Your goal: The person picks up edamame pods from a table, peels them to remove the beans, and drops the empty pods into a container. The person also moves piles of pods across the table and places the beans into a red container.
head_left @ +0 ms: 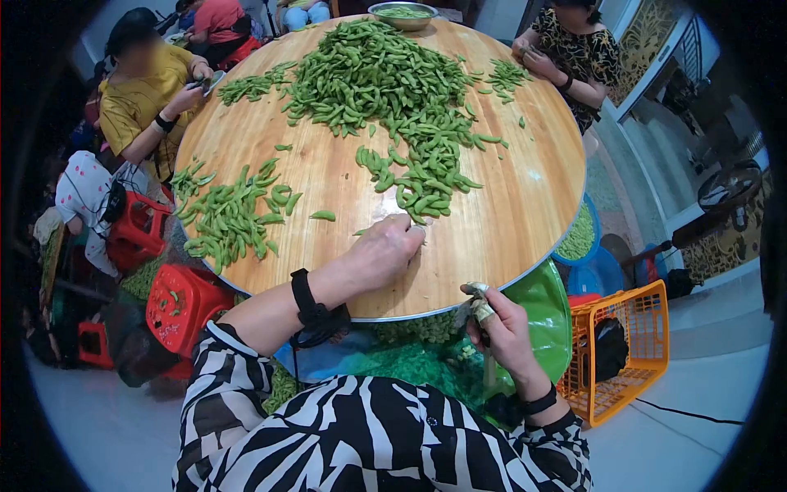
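Observation:
My left hand (pixel 385 250) rests low over the near part of the round wooden table (pixel 320 176), its fingers curled together at the near tip of a strip of green soybean pods (pixel 426 176). Whatever lies inside those fingers is hidden. Just past the table's near edge is my right hand (pixel 502 328), closed, with pale wrapping around the fingertips; what it grips, if anything, does not show. A large heap of soybean pods (pixel 373 78) covers the far middle of the table. To the left lies a smaller spread of pods (pixel 234 213).
A metal bowl (pixel 402 15) stands at the far rim. Persons sit at left (pixel 143 98) and right (pixel 578 53), handling pods. Red stools (pixel 184 303) are at left; an orange crate (pixel 627 353), a green basin (pixel 541 316) and blue tubs (pixel 598 271) sit at right.

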A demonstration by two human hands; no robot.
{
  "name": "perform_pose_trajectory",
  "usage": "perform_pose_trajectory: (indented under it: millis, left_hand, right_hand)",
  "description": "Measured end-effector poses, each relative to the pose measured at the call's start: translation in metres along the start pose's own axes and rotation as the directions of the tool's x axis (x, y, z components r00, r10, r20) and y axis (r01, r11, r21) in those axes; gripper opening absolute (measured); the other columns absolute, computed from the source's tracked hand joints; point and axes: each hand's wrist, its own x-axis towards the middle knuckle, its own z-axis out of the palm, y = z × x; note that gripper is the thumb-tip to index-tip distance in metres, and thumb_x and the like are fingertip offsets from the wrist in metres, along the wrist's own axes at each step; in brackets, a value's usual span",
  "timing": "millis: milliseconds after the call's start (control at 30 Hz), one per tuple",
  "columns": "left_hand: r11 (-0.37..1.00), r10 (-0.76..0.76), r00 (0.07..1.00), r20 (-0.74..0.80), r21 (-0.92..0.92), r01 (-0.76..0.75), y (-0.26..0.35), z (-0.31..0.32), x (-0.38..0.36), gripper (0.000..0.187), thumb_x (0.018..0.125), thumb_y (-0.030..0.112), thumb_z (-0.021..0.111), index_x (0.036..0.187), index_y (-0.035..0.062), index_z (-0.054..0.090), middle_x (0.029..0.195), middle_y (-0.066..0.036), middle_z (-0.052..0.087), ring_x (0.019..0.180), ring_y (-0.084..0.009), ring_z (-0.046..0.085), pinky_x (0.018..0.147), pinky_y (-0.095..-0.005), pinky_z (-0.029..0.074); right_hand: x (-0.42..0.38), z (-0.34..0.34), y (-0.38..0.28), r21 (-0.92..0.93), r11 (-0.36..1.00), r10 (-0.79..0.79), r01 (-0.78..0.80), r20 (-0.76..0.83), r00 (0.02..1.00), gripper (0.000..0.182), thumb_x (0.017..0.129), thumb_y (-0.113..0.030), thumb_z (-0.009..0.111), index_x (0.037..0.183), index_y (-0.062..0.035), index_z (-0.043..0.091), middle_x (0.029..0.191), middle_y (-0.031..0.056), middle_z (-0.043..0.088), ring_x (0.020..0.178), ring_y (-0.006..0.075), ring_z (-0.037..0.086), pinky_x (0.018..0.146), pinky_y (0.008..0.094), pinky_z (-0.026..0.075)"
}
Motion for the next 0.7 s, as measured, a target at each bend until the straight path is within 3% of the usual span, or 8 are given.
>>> perform_pose_trajectory:
  millis: [267, 333, 367, 400, 433, 467, 533, 700]
  left_hand:
    - [0.999, 0.021, 0.998, -0.056, 0.048, -0.019, 0.013, -0.009, 0.005, 0.012, 0.068, -0.002, 0.057, 0.080, -0.0017, 0.054, 0.083, -0.018, 0.052, 0.079, -0.0362, 0.056, 0.067, -0.0424, 0.048]
    - [0.980, -0.046, 0.997, -0.064, -0.196, 0.033, 0.019, -0.012, 0.004, 0.015, 0.072, -0.002, 0.060, 0.087, -0.0018, 0.058, 0.083, -0.014, 0.058, 0.077, -0.0282, 0.059, 0.065, -0.0380, 0.049]
    - [0.979, -0.041, 0.997, -0.063, -0.200, 0.027, 0.022, -0.015, 0.004, 0.015, 0.072, -0.002, 0.060, 0.087, -0.0018, 0.058, 0.083, -0.014, 0.058, 0.077, -0.0282, 0.059, 0.065, -0.0380, 0.049]
    - [0.861, -0.208, 0.977, 0.044, -0.465, 0.205, 0.027, -0.020, 0.004, 0.017, 0.075, 0.000, 0.062, 0.092, -0.0011, 0.060, 0.084, -0.011, 0.061, 0.076, -0.0224, 0.059, 0.064, -0.0340, 0.048]
    - [0.645, -0.333, 0.923, 0.193, -0.668, 0.372, 0.033, -0.024, 0.004, 0.018, 0.079, 0.002, 0.064, 0.096, -0.0004, 0.062, 0.085, -0.008, 0.064, 0.076, -0.0166, 0.060, 0.063, -0.0300, 0.048]
    - [0.643, -0.329, 0.925, 0.192, -0.671, 0.368, 0.038, -0.026, 0.004, 0.018, 0.079, 0.002, 0.064, 0.096, -0.0004, 0.062, 0.085, -0.008, 0.064, 0.076, -0.0166, 0.060, 0.063, -0.0300, 0.048]
    - [0.151, -0.373, 0.833, 0.409, -0.859, 0.489, 0.048, -0.029, 0.002, 0.019, 0.084, 0.004, 0.065, 0.102, 0.0002, 0.062, 0.085, -0.003, 0.066, 0.077, -0.0089, 0.058, 0.064, -0.0234, 0.047]
    - [0.108, -0.346, 0.918, 0.196, -0.963, 0.246, 0.063, -0.015, -0.004, 0.020, 0.082, -0.004, 0.063, 0.102, 0.0013, 0.061, 0.093, -0.004, 0.065, 0.084, -0.0096, 0.060, 0.072, -0.0238, 0.049]
  right_hand:
    - [0.004, 0.003, -0.003, 0.074, 0.997, 0.024, -0.027, 0.045, 0.999, 0.034, 0.097, -0.015, 0.039, 0.127, -0.0021, 0.050, 0.063, -0.0016, 0.051, 0.050, 0.0047, 0.044, 0.046, 0.0195, 0.035]
    - [0.006, 0.006, -0.005, 0.063, 0.998, 0.015, -0.017, 0.035, 0.999, 0.035, 0.098, -0.015, 0.038, 0.129, -0.0028, 0.048, 0.062, -0.0012, 0.051, 0.049, 0.0050, 0.043, 0.045, 0.0196, 0.035]
    - [0.007, 0.008, -0.007, 0.062, 0.998, 0.016, -0.017, 0.028, 0.999, 0.035, 0.098, -0.015, 0.038, 0.129, -0.0028, 0.048, 0.062, -0.0012, 0.051, 0.049, 0.0050, 0.043, 0.045, 0.0196, 0.035]
    - [0.008, 0.010, -0.008, 0.093, 0.996, 0.011, -0.013, 0.020, 1.000, 0.035, 0.098, -0.015, 0.038, 0.130, -0.0029, 0.047, 0.062, -0.0008, 0.051, 0.049, 0.0052, 0.044, 0.045, 0.0198, 0.036]
    - [0.009, 0.012, -0.010, 0.122, 0.992, 0.006, -0.008, 0.013, 1.000, 0.036, 0.099, -0.015, 0.037, 0.131, -0.0029, 0.046, 0.062, -0.0005, 0.051, 0.049, 0.0053, 0.044, 0.045, 0.0200, 0.036]
    - [0.011, 0.012, -0.008, 0.154, 0.988, -0.011, 0.007, 0.024, 1.000, 0.037, 0.099, -0.015, 0.037, 0.134, -0.0028, 0.043, 0.063, 0.0005, 0.052, 0.049, 0.0057, 0.045, 0.045, 0.0202, 0.037]
    - [0.012, 0.014, -0.002, 0.190, 0.982, -0.015, 0.014, 0.007, 1.000, 0.038, 0.100, -0.016, 0.037, 0.135, -0.0027, 0.042, 0.064, 0.0013, 0.052, 0.050, 0.0061, 0.046, 0.045, 0.0200, 0.038]
    - [0.013, 0.017, 0.002, 0.305, 0.951, -0.063, 0.048, 0.040, 0.997, 0.039, 0.100, -0.019, 0.039, 0.136, -0.0022, 0.039, 0.067, 0.0034, 0.055, 0.051, 0.0065, 0.047, 0.045, 0.0189, 0.039]
